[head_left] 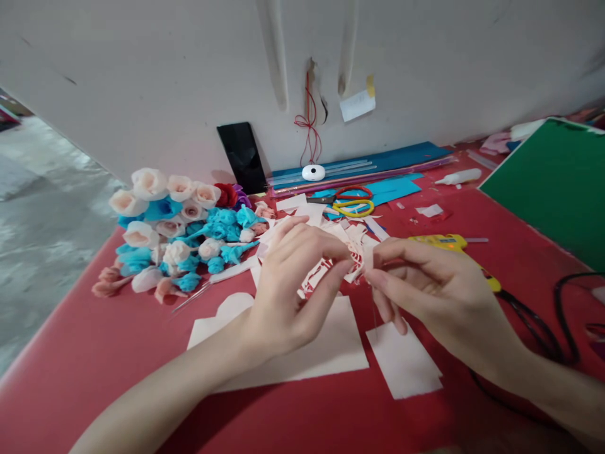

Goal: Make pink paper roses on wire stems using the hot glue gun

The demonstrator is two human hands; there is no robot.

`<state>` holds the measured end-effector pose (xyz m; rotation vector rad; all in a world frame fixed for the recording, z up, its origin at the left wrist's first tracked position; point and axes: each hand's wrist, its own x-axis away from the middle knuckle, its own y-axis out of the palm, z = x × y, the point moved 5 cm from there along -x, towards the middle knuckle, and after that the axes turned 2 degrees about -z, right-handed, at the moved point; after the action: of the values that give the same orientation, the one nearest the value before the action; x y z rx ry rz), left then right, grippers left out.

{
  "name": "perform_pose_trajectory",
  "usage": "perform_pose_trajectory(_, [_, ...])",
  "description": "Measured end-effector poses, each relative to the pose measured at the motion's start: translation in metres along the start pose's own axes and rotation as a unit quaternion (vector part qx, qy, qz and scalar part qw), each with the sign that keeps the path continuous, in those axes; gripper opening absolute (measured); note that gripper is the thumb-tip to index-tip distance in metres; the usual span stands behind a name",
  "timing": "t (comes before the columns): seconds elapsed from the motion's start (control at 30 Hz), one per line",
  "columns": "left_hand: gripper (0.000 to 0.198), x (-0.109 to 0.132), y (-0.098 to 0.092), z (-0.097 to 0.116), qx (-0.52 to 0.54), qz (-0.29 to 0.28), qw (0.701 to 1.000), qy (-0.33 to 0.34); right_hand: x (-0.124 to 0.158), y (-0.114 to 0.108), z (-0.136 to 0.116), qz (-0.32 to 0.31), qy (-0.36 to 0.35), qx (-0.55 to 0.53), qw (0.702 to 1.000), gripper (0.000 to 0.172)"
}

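In the middle of the head view, my right hand (437, 296) pinches a small pale paper strip (368, 257) between thumb and fingers. What looks like a thin wire hangs down below that hand. Just left of it, my left hand (297, 284) has thumb and forefinger closed in a pinch; whatever lies between them is too small to make out. Behind both hands spreads a heap of pale paper scraps (347, 236). Large cream paper sheets (326, 340) lie under my left hand, and smaller cut paper rectangles (406, 362) lie below my right.
Pink, white and blue paper flowers (179, 233) crowd the left. Scissors (352, 203) lie behind the scraps. A yellow glue gun (439, 243) with a black cord rests at the right, near a green board (553, 189). A black phone (242, 157) leans on the wall.
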<state>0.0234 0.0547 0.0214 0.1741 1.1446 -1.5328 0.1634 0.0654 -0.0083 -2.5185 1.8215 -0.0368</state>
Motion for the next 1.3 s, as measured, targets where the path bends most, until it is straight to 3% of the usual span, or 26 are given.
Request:
perform_pose_trajectory(0.3, [0.008, 0.001, 0.001, -0.001, 0.017, 0.008, 1.000, -0.018, -0.001, 0.001, -0.001, 0.006, -0.006, 0.000, 1.000, 0.010])
perform_pose_trajectory(0.63, [0.010, 0.003, 0.001, -0.001, 0.000, -0.003, 1.000, 0.009, -0.002, 0.002, -0.002, 0.003, -0.010, 0.010, 1.000, 0.012])
perform_pose_trajectory(0.8, [0.012, 0.004, 0.001, -0.007, 0.030, -0.004, 0.999, -0.016, -0.002, -0.003, 0.004, 0.001, 0.011, 0.020, 1.000, 0.016])
perform_pose_trajectory(0.97, [0.019, 0.008, 0.004, -0.022, 0.074, 0.008, 0.994, -0.085, -0.004, -0.003, 0.006, -0.005, 0.013, 0.020, 1.000, 0.017])
perform_pose_trajectory(1.1, [0.023, 0.006, 0.009, -0.031, 0.133, -0.015, 0.985, -0.105, -0.004, -0.003, 0.008, -0.008, 0.015, 0.015, 1.000, 0.015])
perform_pose_trajectory(1.3, [0.010, 0.000, 0.010, -0.039, 0.166, -0.028, 0.977, -0.127, -0.007, -0.007, 0.007, -0.002, 0.005, 0.024, 1.000, 0.015])
